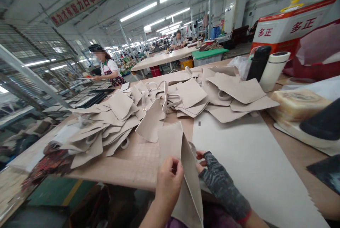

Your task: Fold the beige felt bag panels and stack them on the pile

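Folded beige leather piece is held up w/ left hand pinching one flap, gloved right hand gripping other, just in front of pile of cut pieces; inspection step judged in hand, next needing flaps spread apart.

Left hand: bare, pinching the near edge of a folded beige leather panel.
Right hand: in a dark grey fingerless knit glove, gripping the same panel from the other side.
Panel: upright, creased, above the table edge.
Worktable: tan, strewn with a heap of beige cut leather pieces.
White sheet: flat, right of the hands.
Black flask: upright, beside a white cylinder.
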The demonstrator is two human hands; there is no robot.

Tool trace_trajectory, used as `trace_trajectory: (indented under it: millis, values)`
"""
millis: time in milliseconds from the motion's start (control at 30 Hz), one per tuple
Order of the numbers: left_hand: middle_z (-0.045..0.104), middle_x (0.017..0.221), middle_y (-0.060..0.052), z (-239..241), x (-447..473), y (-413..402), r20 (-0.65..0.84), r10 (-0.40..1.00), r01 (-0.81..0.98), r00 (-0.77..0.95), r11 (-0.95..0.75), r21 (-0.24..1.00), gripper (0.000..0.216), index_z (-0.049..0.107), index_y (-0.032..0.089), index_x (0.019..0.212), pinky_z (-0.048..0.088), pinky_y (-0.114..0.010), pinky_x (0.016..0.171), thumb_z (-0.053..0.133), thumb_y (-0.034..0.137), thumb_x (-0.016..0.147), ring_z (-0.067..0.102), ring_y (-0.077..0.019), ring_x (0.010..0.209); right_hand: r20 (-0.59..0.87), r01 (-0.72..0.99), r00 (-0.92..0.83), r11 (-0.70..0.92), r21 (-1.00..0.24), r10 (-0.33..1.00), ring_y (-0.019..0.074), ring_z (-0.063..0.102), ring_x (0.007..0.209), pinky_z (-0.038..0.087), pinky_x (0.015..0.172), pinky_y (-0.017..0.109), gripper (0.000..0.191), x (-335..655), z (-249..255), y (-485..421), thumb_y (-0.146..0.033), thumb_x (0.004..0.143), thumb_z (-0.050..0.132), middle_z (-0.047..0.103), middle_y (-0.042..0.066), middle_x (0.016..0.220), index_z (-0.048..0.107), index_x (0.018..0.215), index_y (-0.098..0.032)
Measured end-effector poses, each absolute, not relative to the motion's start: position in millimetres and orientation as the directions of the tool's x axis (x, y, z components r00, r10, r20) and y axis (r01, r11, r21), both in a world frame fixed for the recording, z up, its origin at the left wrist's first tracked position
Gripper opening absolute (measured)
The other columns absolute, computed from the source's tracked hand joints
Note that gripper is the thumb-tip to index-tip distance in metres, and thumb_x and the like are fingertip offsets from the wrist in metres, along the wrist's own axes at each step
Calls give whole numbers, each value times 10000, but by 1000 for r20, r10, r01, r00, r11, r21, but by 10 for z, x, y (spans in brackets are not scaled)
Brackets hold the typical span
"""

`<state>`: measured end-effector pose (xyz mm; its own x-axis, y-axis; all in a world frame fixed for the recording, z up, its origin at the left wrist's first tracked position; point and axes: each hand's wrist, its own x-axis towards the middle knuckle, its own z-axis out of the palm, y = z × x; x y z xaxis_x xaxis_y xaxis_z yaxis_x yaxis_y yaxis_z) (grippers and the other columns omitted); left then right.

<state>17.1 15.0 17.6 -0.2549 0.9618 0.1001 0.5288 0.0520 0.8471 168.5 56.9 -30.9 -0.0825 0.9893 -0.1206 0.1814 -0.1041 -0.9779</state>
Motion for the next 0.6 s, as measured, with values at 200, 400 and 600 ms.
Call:
trace_trajectory:
  millis: [200, 400, 600]
  values:
    - [537, 606, 3, 126, 217, 126, 40, 963, 519, -265, 108, 848, 218, 494, 184, 650, 416, -231, 544, 483, 313, 826, 533, -143, 565, 65, 283, -97, 90, -955, 993, 290, 624, 930, 479, 840, 420, 409, 1538, -65, 408, -400, 733, 514, 639, 135, 1052, 547, 1104, -232]
    - [510, 594, 19, 192, 133, 41, 27, 949, 367, -315, 95, 925, 226, 489, 183, 681, 418, -222, 533, 479, 350, 833, 505, -128, 540, 116, 406, -130, 159, -900, 985, 324, 630, 927, 471, 849, 501, 318, 1689, -214, 520, -396, 829, 418, 667, 152, 1005, 590, 1027, -217]
    - [541, 622, 4, 149, 178, 91, 67, 954, 370, -292, 48, 928, 233, 525, 173, 679, 446, -227, 556, 494, 352, 825, 531, -134, 569, 268, 386, -176, 317, -866, 947, 292, 641, 929, 493, 867, 446, 260, 1691, -362, 552, -355, 808, 484, 688, 122, 962, 647, 961, -222]
